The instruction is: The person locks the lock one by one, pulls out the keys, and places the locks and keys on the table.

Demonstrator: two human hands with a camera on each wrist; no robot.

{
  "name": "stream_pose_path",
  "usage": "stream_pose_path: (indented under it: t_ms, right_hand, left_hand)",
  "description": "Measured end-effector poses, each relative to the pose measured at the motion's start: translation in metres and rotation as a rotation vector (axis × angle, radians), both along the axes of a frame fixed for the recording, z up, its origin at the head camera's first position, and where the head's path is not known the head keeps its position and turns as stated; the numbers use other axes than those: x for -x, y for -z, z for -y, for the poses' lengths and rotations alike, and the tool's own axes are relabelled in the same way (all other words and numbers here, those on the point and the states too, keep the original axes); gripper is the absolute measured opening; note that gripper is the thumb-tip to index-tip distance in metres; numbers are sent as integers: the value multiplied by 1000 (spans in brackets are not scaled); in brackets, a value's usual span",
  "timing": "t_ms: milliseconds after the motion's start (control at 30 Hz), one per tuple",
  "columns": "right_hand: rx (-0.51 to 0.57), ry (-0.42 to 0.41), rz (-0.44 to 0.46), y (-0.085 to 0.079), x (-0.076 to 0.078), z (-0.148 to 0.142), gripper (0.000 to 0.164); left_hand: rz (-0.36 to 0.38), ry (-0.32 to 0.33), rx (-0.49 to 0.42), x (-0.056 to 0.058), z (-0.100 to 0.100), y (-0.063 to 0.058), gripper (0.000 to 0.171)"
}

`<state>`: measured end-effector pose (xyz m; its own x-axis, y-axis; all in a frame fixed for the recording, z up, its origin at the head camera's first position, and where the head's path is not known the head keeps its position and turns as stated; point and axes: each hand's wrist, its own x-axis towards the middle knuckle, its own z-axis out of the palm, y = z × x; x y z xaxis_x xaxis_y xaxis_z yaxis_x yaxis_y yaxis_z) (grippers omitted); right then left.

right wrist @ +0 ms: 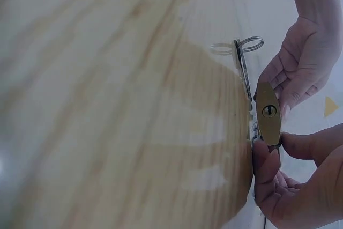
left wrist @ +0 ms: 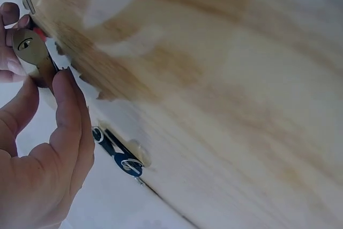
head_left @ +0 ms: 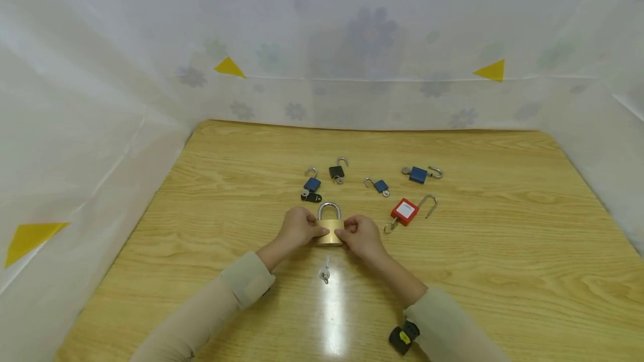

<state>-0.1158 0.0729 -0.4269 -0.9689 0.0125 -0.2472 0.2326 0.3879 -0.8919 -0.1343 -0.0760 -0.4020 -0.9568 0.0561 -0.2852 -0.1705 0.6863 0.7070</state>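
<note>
White sheeting printed with pale flowers (head_left: 312, 32) stands behind and along both sides of a light wood-grain table (head_left: 503, 256). Bare left hand (head_left: 297, 228) and bare right hand (head_left: 366, 237), cuffs beige; fingers of each pinch one side of a thick brass-coloured metal padlock (head_left: 330, 229), thumbs on its near face. Padlock between the hands, near table's middle; steel shackle points away from the person, both legs in the body. To its right, a square red padlock (head_left: 405, 212), shackle swung out. Farther off: three blue padlocks (head_left: 418, 175), one small black padlock (head_left: 336, 172), shackles likewise unlatched. Nearer the person, a silver metal key (head_left: 325, 274) on the wood.
</note>
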Motion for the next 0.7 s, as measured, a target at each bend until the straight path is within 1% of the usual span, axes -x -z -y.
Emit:
stream_pose_path:
  t_ms: [100,167,333,433,533,600,700]
  right_hand:
    - [-71,-22,-9,-1,1,2,25]
    - [-110,-37,-11,-2,1,3,25]
    - [-149,-69,5,-7,2,4,23]
    - [-176,-89,5,-11,4,5,22]
    - [-224,-108,-9,-13,6,6,19]
    - [-257,-122,-11,-13,7,7,23]
    - [-296,-144,1,-13,7,7,33]
  left_hand:
    - [-4,-7,2,1,1,0,27]
    - [-10,1,4,1,2,0,25]
    - [-29,32,13,2,2,-1,19]
    - [-37,44,18,2,1,-1,22]
    - [-44,45,22,3,1,0,22]
    - [-45,50,27,2,1,0,20]
    - [-36,58,35,1,1,1,18]
